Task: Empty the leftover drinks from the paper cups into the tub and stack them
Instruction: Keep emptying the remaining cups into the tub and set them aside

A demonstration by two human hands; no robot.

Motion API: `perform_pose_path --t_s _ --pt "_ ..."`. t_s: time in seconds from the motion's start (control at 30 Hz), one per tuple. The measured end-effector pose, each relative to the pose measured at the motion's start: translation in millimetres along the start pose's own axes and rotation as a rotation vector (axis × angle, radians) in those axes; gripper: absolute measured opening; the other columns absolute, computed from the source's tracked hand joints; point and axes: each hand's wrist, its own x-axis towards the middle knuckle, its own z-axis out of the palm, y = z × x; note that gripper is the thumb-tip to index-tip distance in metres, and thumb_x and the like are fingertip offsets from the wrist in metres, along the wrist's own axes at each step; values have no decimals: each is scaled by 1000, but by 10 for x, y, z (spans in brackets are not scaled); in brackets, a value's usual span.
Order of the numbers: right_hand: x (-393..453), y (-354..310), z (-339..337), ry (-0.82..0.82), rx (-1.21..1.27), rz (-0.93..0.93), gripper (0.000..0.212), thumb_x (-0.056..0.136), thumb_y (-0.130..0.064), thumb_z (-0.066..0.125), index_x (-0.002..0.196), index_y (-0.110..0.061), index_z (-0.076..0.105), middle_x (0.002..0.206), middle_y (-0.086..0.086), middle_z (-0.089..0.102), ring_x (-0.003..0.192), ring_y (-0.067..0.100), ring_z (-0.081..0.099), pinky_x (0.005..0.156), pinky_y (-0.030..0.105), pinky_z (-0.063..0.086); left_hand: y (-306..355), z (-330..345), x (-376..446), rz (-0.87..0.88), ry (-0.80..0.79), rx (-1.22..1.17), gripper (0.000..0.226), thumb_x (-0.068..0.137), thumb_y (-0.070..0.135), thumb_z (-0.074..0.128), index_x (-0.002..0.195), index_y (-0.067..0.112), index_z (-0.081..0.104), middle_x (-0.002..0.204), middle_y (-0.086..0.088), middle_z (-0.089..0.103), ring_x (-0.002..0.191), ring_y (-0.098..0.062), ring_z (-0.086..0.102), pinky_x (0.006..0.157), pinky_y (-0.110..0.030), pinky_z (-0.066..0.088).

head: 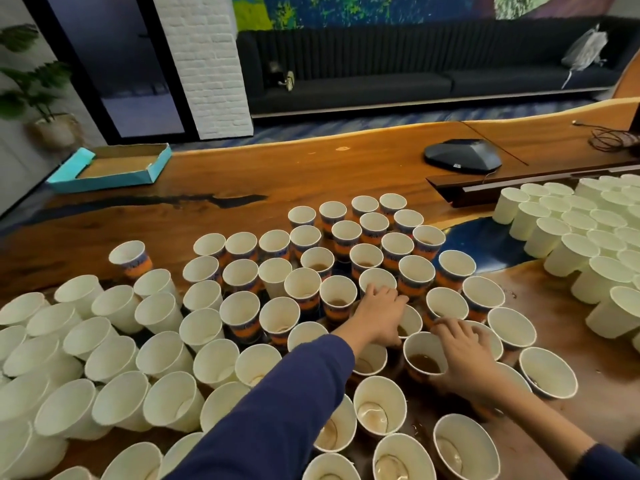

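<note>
Left arm: my dark blue sleeve reaches forward and to the right.
Left hand: palm down, fingers spread and bent at the tips.
Right hand: palm down beside it, fingers curled downward, wrist bare.

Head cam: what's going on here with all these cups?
A person in dark blue sleeves reaches both hands into a crowd of paper cups on the wooden table. The left hand rests over cups mid-cluster; the right hand lies beside a cup holding brown leftover drink. What either grip holds is unclear. No tub is in view.
</note>
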Motion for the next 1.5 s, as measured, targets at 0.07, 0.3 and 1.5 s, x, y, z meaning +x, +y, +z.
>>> perform_pose_path --t_s 0.07,0.3,1.5 --pt "19 -9 -56 23 30 -10 84 75 -65 63 140 -26 28 146 -5 27 136 15 23 114 38 14 -23 -24 -34 -48 2 -82 78 83 44 69 144 11 34 146 -13 35 138 -30 25 115 -51 0" --pt "80 -165 -486 115 243 -47 74 73 -58 72 130 -26 36 136 -4 40 127 14 32 112 37 17 -232 -362 -335 -178 172 -435 71 85 39 69 144 19 33 147 -7 34 137 -28 22 114 -41 8" --pt "-266 -5760 -1012 32 913 -710 64 76 -37 77 118 -21 32 127 6 53 118 26 50 105 50 39 -3091 -794 -5272 -1064 1033 -972 82 78 33 78 143 15 31 142 -4 43 131 -23 41 106 -33 37"
